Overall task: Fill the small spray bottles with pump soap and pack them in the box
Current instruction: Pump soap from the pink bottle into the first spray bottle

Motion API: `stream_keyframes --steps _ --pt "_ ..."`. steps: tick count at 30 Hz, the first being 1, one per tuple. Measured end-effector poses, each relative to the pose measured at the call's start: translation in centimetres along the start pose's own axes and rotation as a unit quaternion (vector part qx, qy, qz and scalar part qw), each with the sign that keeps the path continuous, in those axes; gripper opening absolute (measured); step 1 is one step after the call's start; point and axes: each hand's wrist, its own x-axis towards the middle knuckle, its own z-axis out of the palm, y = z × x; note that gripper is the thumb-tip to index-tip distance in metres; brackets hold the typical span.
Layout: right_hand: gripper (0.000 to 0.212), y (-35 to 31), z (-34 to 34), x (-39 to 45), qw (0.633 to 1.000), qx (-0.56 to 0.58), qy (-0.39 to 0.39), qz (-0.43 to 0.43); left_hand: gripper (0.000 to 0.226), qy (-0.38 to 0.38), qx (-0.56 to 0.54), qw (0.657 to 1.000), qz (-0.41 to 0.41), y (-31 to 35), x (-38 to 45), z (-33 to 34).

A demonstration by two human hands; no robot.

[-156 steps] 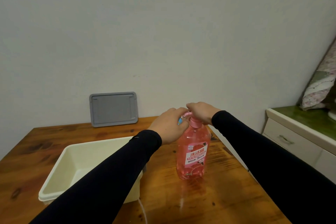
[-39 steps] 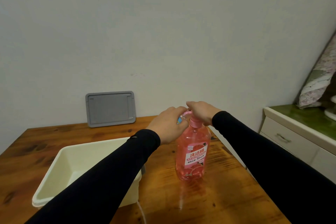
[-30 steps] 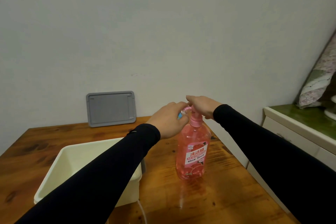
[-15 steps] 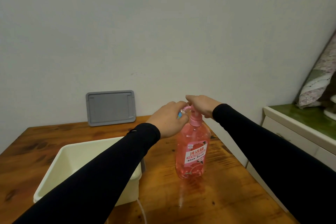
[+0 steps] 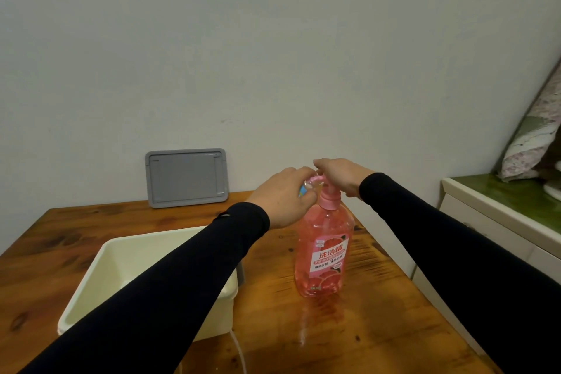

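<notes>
On the brown wooden table (image 5: 379,313), upright pink pump soap bottle (image 5: 324,255), right hand (image 5: 340,174) flat on its pump head, left hand (image 5: 283,196) curled round a small clear spray bottle (image 5: 305,189) at the spout, cream plastic box (image 5: 121,270) just left.

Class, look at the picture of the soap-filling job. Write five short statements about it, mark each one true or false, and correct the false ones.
1. The pink soap bottle stands upright on the wooden table. True.
2. The right hand rests on top of the bottle's pump. True.
3. The grey lid lies flat inside the cream box. False: it leans against the wall at the back of the table.
4. The left hand grips the rim of the box. False: it holds a small bottle up at the pump spout.
5. The soap bottle stands inside the box. False: it stands on the table to the right of the box.
</notes>
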Motion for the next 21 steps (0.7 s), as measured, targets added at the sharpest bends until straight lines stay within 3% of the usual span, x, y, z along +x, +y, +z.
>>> stream_keyframes --steps 5,10,13,17,21 --pt "0.015 1.0 1.2 -0.2 0.995 -0.098 0.001 -0.023 0.040 -0.002 -0.014 1.000 -0.012 -0.2 -0.7 1.1" --pt "0.021 0.9 1.2 -0.1 0.996 -0.083 -0.008 -0.019 0.042 -0.010 -0.015 1.000 -0.021 -0.3 -0.6 1.2" --pt "0.032 0.2 0.3 -0.4 1.000 0.004 -0.002 -0.002 0.043 0.003 -0.022 1.000 -0.017 -0.1 -0.4 0.7" --pt "0.043 0.2 0.2 -0.2 1.000 -0.017 -0.003 -0.018 0.044 0.009 -0.018 1.000 -0.009 -0.2 -0.1 0.6" --pt "0.016 1.4 1.3 -0.1 0.993 -0.108 0.013 -0.041 0.045 0.009 -0.025 1.000 -0.016 -0.5 -0.8 1.8"
